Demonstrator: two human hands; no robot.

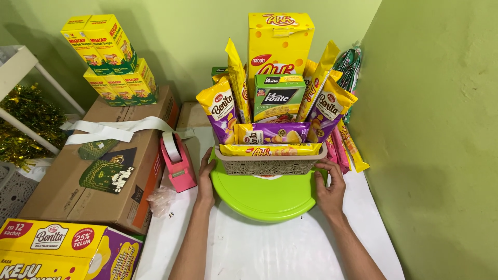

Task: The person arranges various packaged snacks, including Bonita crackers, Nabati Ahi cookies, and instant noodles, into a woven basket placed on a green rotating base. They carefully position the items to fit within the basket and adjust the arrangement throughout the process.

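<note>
The woven basket (270, 165) sits on a round lime-green turntable (264, 199) mid-table, already packed: tall yellow carton (280, 39) at the back, green box (279, 97), purple-and-yellow snack sachets (222, 109) fanned out front. It looks filled but unwrapped. The left hand (206, 179) lies flat, fingers spread, on the turntable's rim; the right hand (329, 186) cups the opposite edge beside the basket. Nearby: a pink tape dispenser (178, 161), cardboard boxes (98, 171), a white tabletop (270, 249), green walls (436, 129).

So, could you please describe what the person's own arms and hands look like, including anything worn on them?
Both forearms are bare, with no sleeves in view. The left hand and right hand wear no gloves, and no rings, watch or bracelets show. The fingernails look short and unpainted.
</note>
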